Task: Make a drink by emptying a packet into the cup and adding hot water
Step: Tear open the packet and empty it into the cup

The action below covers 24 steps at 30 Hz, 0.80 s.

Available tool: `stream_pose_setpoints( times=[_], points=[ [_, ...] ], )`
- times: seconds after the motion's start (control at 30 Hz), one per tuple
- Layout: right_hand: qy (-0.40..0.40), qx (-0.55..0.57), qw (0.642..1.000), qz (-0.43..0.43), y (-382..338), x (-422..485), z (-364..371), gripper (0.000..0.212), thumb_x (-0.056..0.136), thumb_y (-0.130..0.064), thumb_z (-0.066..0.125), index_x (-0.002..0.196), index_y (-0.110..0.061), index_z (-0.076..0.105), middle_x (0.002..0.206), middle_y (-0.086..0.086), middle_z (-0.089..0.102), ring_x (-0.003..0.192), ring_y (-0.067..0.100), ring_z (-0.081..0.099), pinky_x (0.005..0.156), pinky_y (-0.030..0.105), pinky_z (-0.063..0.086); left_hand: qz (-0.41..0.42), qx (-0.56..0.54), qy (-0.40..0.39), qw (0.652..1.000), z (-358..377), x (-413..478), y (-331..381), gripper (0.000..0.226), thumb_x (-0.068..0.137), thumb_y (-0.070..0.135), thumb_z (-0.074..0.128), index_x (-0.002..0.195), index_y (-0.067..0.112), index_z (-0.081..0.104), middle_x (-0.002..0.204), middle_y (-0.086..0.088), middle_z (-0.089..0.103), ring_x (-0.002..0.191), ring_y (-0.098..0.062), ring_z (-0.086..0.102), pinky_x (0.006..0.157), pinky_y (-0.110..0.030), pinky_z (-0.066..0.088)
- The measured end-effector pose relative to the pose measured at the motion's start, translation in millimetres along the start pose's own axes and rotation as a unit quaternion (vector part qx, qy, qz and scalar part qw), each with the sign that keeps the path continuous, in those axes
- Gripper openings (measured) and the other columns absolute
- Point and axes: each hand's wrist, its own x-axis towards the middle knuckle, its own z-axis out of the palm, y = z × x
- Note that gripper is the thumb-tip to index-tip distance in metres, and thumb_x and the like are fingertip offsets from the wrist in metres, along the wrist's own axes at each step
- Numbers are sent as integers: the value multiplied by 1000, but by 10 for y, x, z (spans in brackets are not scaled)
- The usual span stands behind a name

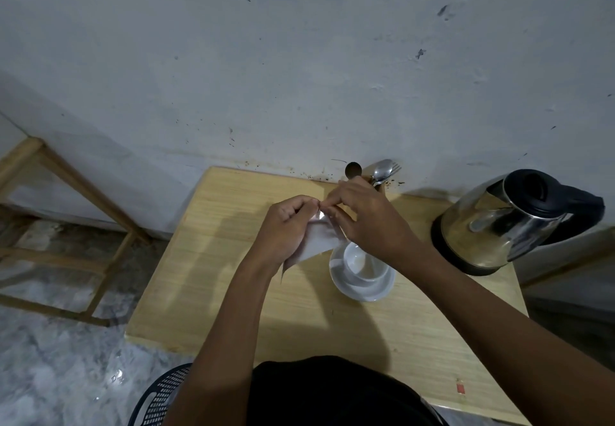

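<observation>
A white packet (317, 239) is held above the wooden table (233, 259), just left of the cup. My left hand (286, 229) grips its left side and my right hand (362, 216) pinches its top corner; the fingertips of both meet at the packet's upper edge. The white cup (362, 264) stands on a white saucer (366, 289) below my right wrist and looks empty. A steel electric kettle (499, 222) with a black lid and handle sits at the table's right end.
Spoons and a fork (382, 171) stand in a holder against the wall behind my hands. A wooden frame (66, 199) stands on the floor to the left. A black plastic basket (159, 395) is at the lower left.
</observation>
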Motion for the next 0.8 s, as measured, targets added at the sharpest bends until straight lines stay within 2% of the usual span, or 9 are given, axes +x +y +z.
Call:
stream_pose_setpoints(
  times=[0.07, 0.2, 0.3, 0.43, 0.53, 0.6, 0.67, 0.73, 0.8],
  points=[
    [-15, 1, 1000, 24, -3, 17, -50, 4, 87, -15, 71, 88, -11, 71, 79, -11, 62, 83, 2, 44, 78, 13, 38, 10, 26, -7, 1000, -7, 4, 12, 26, 96, 19, 50, 82, 14, 71, 72, 7, 68, 68, 1, 60, 62, -9, 46],
    [-74, 67, 985, 141, -50, 81, -179, 7, 85, -27, 74, 88, -20, 75, 75, -22, 60, 73, 0, 51, 69, 8, 37, 41, 88, -18, 995, -43, 34, -12, 22, 96, 20, 52, 93, 12, 72, 80, 3, 70, 71, 1, 58, 67, -9, 44],
    [-115, 100, 971, 182, -58, 118, -258, 7, 82, -28, 77, 81, -26, 70, 71, -20, 61, 69, 0, 54, 64, 9, 39, 53, 110, -9, 993, -36, 48, -14, 21, 95, 20, 52, 90, 15, 72, 83, -3, 72, 72, -5, 59, 70, -19, 45],
    [-152, 79, 966, 193, -53, 139, -282, 12, 85, -29, 75, 75, -29, 67, 67, -16, 60, 61, 3, 49, 59, 12, 38, 67, 143, 1, 987, 12, 46, -26, 22, 94, 21, 52, 88, 19, 73, 85, -8, 73, 82, -27, 65, 73, -34, 49],
    [-126, 58, 977, 164, -72, 111, -246, 9, 87, -23, 72, 79, -23, 70, 71, -17, 61, 65, 1, 52, 61, 9, 38, 65, 125, 19, 990, 34, 38, -32, 21, 94, 18, 52, 88, 18, 73, 86, -5, 74, 86, -22, 66, 76, -31, 49],
    [-84, 34, 989, 117, -81, 61, -186, 5, 86, -14, 71, 82, -13, 72, 77, -10, 64, 72, 5, 52, 68, 9, 36, 46, 104, 22, 993, 40, 42, -28, 21, 94, 18, 53, 87, 17, 72, 85, -2, 73, 82, -14, 65, 77, -27, 48],
    [-49, -2, 998, 49, -74, 0, -102, 2, 84, -7, 71, 85, -8, 72, 79, -1, 68, 80, 13, 55, 79, 17, 43, 23, 69, 24, 997, 45, 48, -23, 21, 94, 18, 53, 83, 16, 71, 78, 2, 70, 76, -7, 61, 73, -21, 46],
    [-26, -37, 999, -10, -41, -43, -32, 5, 84, -3, 68, 87, -5, 72, 80, 4, 70, 80, 22, 60, 91, 33, 48, 11, 42, 28, 999, 45, 47, -10, 23, 94, 19, 53, 83, 13, 71, 76, 3, 68, 74, -4, 59, 68, -14, 46],
    [-6, -56, 998, -37, -12, -56, -27, 5, 84, -4, 68, 87, -5, 72, 80, 5, 70, 79, 23, 60, 91, 35, 47, 5, 37, 21, 999, 38, 38, 8, 24, 95, 21, 52, 82, 13, 71, 76, 5, 67, 71, -2, 58, 64, -9, 45]
  ],
)
